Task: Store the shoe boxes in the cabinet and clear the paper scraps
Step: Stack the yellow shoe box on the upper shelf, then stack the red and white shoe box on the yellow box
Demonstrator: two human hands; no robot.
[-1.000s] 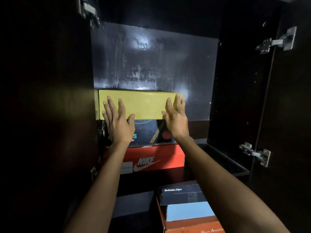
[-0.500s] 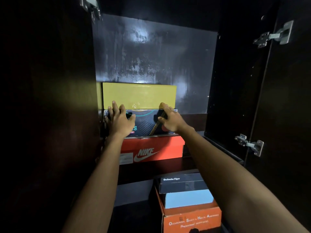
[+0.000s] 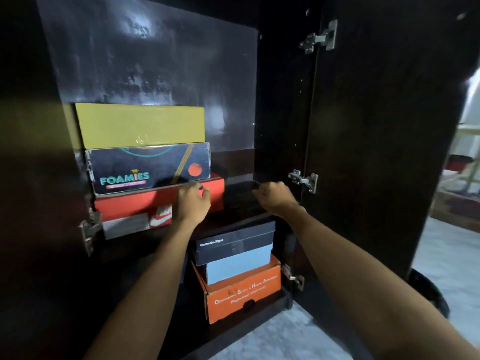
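**shelfguy:** ok so where's the stack relative to the hands? Trying to work out what comes next.

**boxnerd:** Three shoe boxes piled at the left end of the upper shelf (image 3: 241, 189), tight against the cabinet's left wall. All lie long side facing out, long axis running left-right along the shelf's front edge. Yellow box (image 3: 140, 126) on top, dark FOAMIES box (image 3: 148, 168) in the middle, red Nike box (image 3: 130, 206) underneath.

**shelfguy:** and the hands?

**boxnerd:** Left hand (image 3: 191, 203) is in front of the red box's right end, fingers loosely curled, gripping nothing as far as I can see; can't tell if it touches. So the stack lies up and left of it. Right hand (image 3: 275, 196) is over the bare right part of the shelf, well apart from the stack, fingers curled, holding nothing.

**shelfguy:** so left one's nearer.

**boxnerd:** Yep. Lower shelf has a black box (image 3: 235, 242) sitting in an open orange box (image 3: 241, 294), toward its right end. My guess: the boxes are about done. No paper scraps in view.
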